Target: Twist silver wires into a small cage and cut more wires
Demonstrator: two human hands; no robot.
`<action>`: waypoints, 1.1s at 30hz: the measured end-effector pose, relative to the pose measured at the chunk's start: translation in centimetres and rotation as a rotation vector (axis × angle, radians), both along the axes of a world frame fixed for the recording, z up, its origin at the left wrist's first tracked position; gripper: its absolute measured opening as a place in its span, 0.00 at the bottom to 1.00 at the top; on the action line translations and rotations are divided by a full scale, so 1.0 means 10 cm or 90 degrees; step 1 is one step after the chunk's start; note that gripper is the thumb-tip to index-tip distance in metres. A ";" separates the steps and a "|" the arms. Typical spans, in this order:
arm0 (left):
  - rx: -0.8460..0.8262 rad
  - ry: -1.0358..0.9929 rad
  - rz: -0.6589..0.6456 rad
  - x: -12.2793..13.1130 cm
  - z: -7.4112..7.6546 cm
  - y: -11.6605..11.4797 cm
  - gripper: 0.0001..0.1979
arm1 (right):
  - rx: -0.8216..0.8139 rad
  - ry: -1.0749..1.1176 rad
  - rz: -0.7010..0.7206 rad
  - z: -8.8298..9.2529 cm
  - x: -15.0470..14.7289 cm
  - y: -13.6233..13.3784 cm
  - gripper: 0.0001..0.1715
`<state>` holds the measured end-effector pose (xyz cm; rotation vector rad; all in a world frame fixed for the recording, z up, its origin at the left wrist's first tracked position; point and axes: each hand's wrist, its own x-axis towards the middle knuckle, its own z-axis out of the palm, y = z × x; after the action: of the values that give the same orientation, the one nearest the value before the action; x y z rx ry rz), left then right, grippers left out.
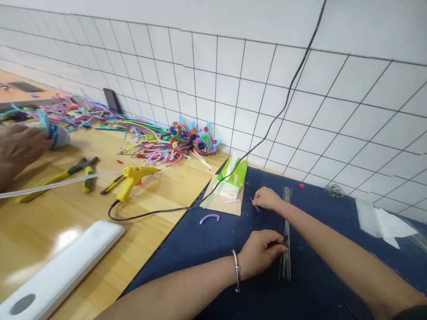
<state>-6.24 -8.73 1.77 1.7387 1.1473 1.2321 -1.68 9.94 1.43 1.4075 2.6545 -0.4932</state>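
My left hand (pixel 264 251), with a silver bangle at the wrist, pinches the middle of a bundle of thin metal wires (pixel 285 266) above the dark blue mat (pixel 211 249). The wires run lengthwise away from me, and their far ends pass beside my right forearm. Farther off, my right hand (pixel 267 198) is closed at the fingertips on a few short thin wires (pixel 256 206), just right of the tissue pack. A curved purple piece (pixel 209 218) lies on the mat to the left.
A green tissue pack (pixel 235 173) rests on cardboard (pixel 233 207). On the wooden table are a yellow glue gun (pixel 133 180), pliers (pixel 50 185), a white power bank (pixel 57 275) and colourful pipe cleaners (pixel 139 133). Another person's hand (pixel 15 150) works at left. A black cable (pixel 286 105) crosses the view.
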 end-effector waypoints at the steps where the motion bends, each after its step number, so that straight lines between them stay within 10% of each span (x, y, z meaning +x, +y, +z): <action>1: -0.001 0.000 0.000 0.00 0.00 0.00 0.06 | 0.001 0.001 -0.002 -0.01 0.00 0.00 0.11; 33: -0.028 -0.005 -0.003 0.01 0.00 0.02 0.06 | -0.034 0.171 0.145 0.07 0.08 0.10 0.21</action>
<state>-6.13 -8.55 1.80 1.7019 1.1564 1.2003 -0.85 10.92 2.09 1.0711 2.9361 -0.7681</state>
